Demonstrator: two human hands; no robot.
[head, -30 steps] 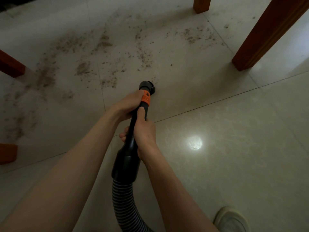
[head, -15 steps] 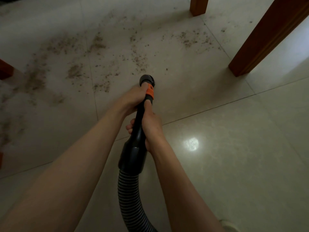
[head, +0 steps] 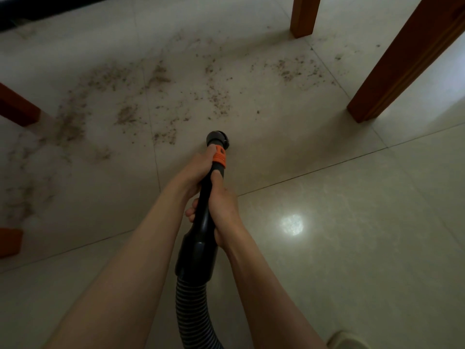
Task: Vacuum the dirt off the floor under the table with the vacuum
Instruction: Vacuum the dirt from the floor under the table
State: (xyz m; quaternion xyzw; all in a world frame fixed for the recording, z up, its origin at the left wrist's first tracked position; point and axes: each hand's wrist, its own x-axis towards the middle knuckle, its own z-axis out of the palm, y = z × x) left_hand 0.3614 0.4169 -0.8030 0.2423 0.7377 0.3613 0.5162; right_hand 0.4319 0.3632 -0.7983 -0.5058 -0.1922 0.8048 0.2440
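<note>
Since a moment ago the vacuum nozzle point(head: 217, 138) has slid back a little from the brown crumbs, and a shoe point(head: 348, 340) has come into the bottom right corner. Both hands are wrapped tight around the vacuum point(head: 205, 215): the left hand point(head: 197, 170) grasps the thin black tube just behind the orange ring point(head: 219, 157), and the right hand point(head: 224, 210) grasps the tube lower down, with its thumb lying along the top. That tube is smooth, hard and shiny, and it gets fat like a bottle near the bottom, where a bendy grey hose point(head: 195, 313) with lots of ridges joins on. Its round open end points down at the floor point(head: 339, 248), close to it. Pale, glossy square tiles cover the floor, with thin dark lines between them and one bright spot of light. Dirt point(head: 125, 114) lies ahead and to the left in dusty brown patches and tiny bits, between the reddish wooden table legs point(head: 402, 61).
</note>
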